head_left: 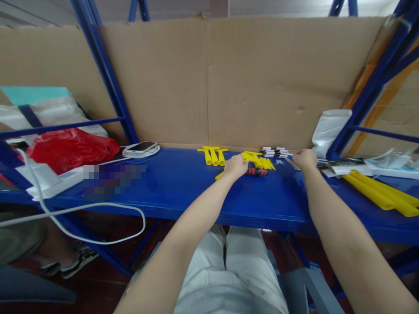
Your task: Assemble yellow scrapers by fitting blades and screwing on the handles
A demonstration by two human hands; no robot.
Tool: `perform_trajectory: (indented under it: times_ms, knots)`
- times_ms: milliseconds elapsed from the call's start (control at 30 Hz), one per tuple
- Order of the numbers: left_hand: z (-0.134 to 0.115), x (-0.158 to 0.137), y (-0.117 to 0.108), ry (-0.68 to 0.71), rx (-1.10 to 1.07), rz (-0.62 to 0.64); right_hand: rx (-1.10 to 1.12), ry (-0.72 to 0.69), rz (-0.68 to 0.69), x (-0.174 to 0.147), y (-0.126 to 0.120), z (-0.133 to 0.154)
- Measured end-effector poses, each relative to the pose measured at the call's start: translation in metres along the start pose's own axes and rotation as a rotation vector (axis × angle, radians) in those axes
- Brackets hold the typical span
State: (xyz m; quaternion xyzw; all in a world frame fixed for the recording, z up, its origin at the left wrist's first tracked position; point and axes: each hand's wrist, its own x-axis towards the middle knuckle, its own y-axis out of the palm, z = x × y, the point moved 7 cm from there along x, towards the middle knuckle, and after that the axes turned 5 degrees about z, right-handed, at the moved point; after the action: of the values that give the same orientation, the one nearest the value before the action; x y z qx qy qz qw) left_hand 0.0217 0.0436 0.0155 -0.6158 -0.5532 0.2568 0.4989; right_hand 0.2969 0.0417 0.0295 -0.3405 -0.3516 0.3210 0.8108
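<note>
Yellow pieces (257,163) on the table (183,187) are bunched just right of the left hand (236,167), farther from the right hand (305,158); what is held by both hands' curled fingers cannot be told.

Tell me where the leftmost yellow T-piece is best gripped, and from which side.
Probably by the stem of the leftmost yellow T-piece, coming from above and the picture's left. The stem points toward the person with its open end nearest, its left side looks free, and the neighbouring T-piece crowds its right.
</note>
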Motion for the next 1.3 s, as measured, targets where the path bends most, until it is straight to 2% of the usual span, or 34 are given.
perform_trajectory:
  times_ms: [100,167,333,800,1100,1300]
  knots:
    - [-0.001,0.000,0.000,-0.001,0.000,0.001,-0.230,0.129,0.051,-0.005,0.002,-0.013]
    - [-0.001,0.000,0.000,-0.001,0.006,0.004,-0.269,0.162,0.087,-0.011,0.005,-0.015]
    - [-0.002,0.000,0.000,0.001,0.017,0.002,-0.228,0.222,0.191,-0.019,0.011,-0.019]
    - [-0.003,-0.001,-0.001,0.005,0.003,0.005,-0.067,0.191,0.076,0.002,0.020,-0.035]
    - [-0.003,-0.001,0.000,0.018,0.005,-0.001,-0.141,0.238,0.175,-0.008,0.017,-0.028]
    - [-0.003,0.000,0.001,0.008,0.004,0.000,-0.102,0.267,0.197,-0.010,0.014,-0.030]
